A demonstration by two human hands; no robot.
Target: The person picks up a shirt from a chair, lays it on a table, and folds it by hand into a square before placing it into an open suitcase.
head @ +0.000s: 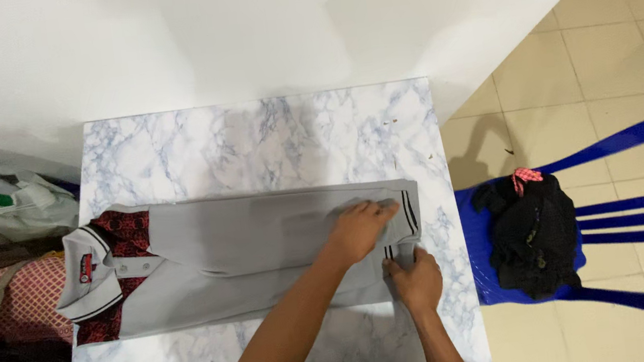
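Observation:
A grey polo shirt (pixel 249 250) with a red-and-black patterned chest panel lies folded into a long strip across the marble-patterned table (pixel 253 140), collar to the left. My left hand (pixel 360 229) rests on the shirt's right end and pinches the fabric by the black-striped sleeve cuff (pixel 409 211). Just below it, my right hand (pixel 416 279) grips the lower right corner of the shirt, where another striped edge shows. Both forearms come in from the bottom edge.
A blue plastic chair (pixel 639 193) stands right of the table with a heap of black clothing (pixel 534 234) on its seat. Bags and cloth (pixel 9 204) crowd the floor at the left. A white wall runs behind the table, and tiled floor lies at the right.

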